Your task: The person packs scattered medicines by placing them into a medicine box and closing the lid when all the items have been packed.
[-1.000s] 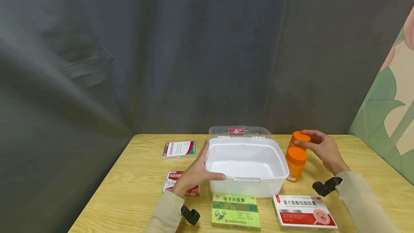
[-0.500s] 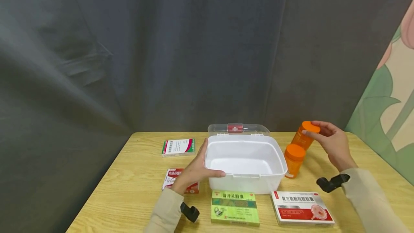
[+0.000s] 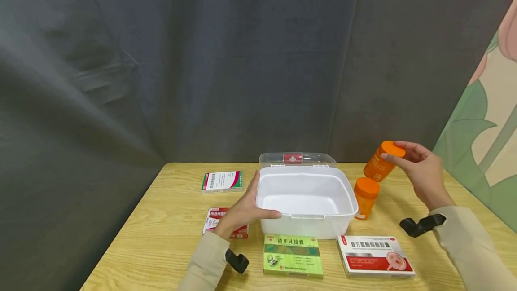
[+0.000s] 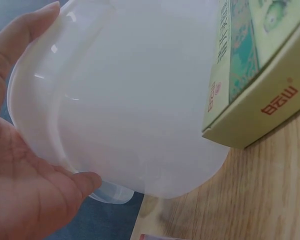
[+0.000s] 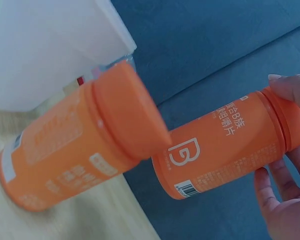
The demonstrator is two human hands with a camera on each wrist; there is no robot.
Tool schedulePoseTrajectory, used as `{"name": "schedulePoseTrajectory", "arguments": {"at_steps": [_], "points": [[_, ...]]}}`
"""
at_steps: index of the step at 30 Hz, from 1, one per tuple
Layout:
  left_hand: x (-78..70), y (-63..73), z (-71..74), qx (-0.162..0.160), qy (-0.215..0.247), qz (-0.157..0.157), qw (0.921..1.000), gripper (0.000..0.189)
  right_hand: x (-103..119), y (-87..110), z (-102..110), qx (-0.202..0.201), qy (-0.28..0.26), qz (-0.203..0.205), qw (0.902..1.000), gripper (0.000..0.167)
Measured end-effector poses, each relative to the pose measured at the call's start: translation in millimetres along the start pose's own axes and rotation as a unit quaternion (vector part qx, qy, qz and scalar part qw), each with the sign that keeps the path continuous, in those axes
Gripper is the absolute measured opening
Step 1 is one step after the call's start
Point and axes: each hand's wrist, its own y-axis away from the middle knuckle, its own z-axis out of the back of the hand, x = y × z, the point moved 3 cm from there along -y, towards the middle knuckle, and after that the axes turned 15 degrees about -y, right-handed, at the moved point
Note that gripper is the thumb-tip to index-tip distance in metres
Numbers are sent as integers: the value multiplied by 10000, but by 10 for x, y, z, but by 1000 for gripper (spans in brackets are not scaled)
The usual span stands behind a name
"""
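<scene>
In the head view my left hand [image 3: 246, 210] holds the left side of a white plastic first-aid box [image 3: 308, 227], thumb along its front rim and fingers on its left side. The left wrist view shows that hand [image 4: 35, 170] against the box's pale wall [image 4: 135, 100]. My right hand [image 3: 422, 169] pinches the lid of an orange pill bottle [image 3: 378, 165], which is tilted and raised off the table. Its printed label faces the right wrist camera on the held bottle [image 5: 222, 145]. A second orange pill bottle [image 3: 365, 199] stands upright beside the box.
A green medicine box [image 3: 292, 255] and a white-and-red one [image 3: 375, 257] lie in front. To the left are a red-and-white medicine box [image 3: 216, 215], partly hidden by my left hand, and a white-and-green one [image 3: 222, 182]. The clear lid [image 3: 311, 160] stands open behind the first-aid box.
My right hand has lifted the rear pill bottle up and to the right, away from the other bottle, tilting it. The left hand stays on the first-aid box.
</scene>
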Motion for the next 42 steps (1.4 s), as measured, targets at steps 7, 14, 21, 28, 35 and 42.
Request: {"name": "schedulePoseTrajectory", "arguments": {"at_steps": [7, 14, 21, 28, 35, 42], "points": [[15, 14, -3, -2, -104, -52, 9999, 124, 106, 38, -95, 141, -293, 89, 9994, 50], [34, 19, 1, -33, -150, -14, 9999, 125, 217, 89, -266, 392, -687, 288, 9964, 48], [25, 8, -2, -46, -20, -90, 9999, 125, 320, 155, -409, 512, -714, 419, 9953, 47], [-4, -8, 21, -51, -163, -96, 9998, 125, 372, 229, -531, 588, -531, 447, 9959, 47], [-16, 4, 37, -74, -487, 143, 9987, 125, 390, 292, -630, 777, -523, 576, 9939, 46], [-12, 11, 16, -39, -490, 138, 9987, 125, 435, 371, -747, 1022, -775, 749, 9889, 43]]}}
